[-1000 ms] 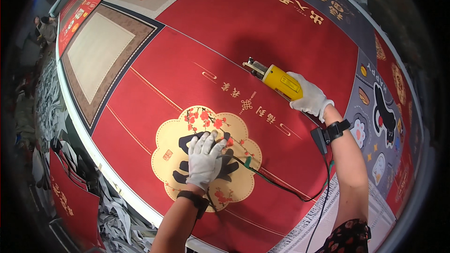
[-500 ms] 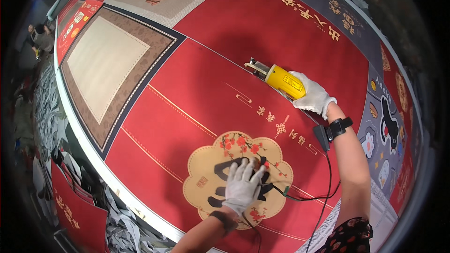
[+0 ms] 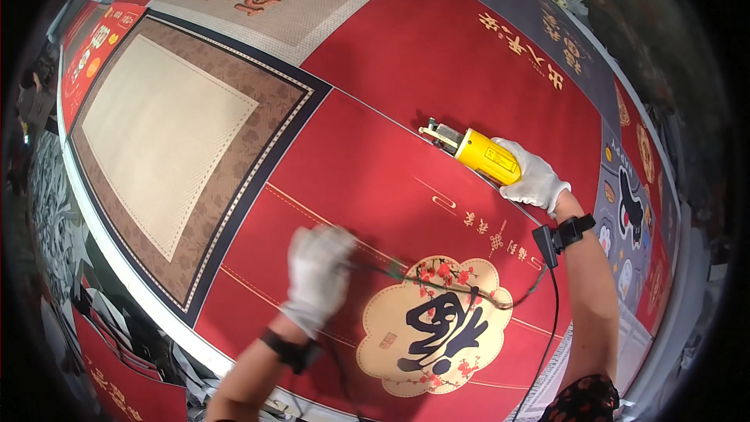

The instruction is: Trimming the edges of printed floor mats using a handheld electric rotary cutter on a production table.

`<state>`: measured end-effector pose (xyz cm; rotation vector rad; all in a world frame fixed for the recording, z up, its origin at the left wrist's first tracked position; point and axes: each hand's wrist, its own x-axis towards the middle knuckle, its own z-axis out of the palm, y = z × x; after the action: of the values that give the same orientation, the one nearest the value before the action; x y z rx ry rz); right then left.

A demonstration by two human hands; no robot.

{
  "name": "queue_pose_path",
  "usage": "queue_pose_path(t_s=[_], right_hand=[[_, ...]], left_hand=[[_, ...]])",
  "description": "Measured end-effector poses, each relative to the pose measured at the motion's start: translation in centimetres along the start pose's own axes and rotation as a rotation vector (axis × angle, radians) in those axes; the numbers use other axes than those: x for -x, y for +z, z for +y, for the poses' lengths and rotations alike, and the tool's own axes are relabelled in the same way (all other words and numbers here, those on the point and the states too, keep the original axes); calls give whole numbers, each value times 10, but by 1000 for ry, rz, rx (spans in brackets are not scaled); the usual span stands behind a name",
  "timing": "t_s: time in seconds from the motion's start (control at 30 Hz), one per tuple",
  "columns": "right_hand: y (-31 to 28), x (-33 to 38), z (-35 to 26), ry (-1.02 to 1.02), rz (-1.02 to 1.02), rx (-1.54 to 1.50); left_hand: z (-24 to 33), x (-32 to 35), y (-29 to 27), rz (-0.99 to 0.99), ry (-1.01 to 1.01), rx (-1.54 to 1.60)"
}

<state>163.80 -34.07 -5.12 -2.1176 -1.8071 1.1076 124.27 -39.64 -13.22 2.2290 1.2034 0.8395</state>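
Observation:
My right hand (image 3: 533, 178), in a white glove, grips the yellow body of a handheld electric cutter (image 3: 486, 156). Its metal nose points to the upper left along the pale seam between two red mat panels. My gloved left hand (image 3: 320, 275) is closed on a dark power cord (image 3: 504, 306) and raised over the nearer red panel (image 3: 289, 227); motion blurs its fingers. From that hand the cord runs right in a loop across a cream flower-shaped print (image 3: 373, 324) with dark lettering and red blossoms.
Printed mat sheeting covers the table: a brown-bordered beige panel (image 3: 168, 133) left, a grey-beige one (image 3: 289, 12) behind, grey patterned ones right. A white table edge (image 3: 129, 266) curves along the left. Grey scrap strips (image 3: 47, 195) heap beyond it. Another person (image 3: 33, 105) is at far left.
My left hand has lifted off the flower print and moved left, drawing the cord along. The view has shifted; the cutter remains at the seam in my right hand.

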Motion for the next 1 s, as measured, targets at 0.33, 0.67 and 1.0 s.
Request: queue_pose_path(t_s=[0.33, 0.67, 1.0], right_hand=[[18, -42, -39, -25, -43, -40], [37, -86, -57, -128, -15, -48], [54, -124, -92, -170, -3, -64]], left_hand=[[-111, -16, -67, 70, -133, -565], [-111, -18, -66, 63, -157, -522], [-112, -20, -70, 32, -182, -502]])
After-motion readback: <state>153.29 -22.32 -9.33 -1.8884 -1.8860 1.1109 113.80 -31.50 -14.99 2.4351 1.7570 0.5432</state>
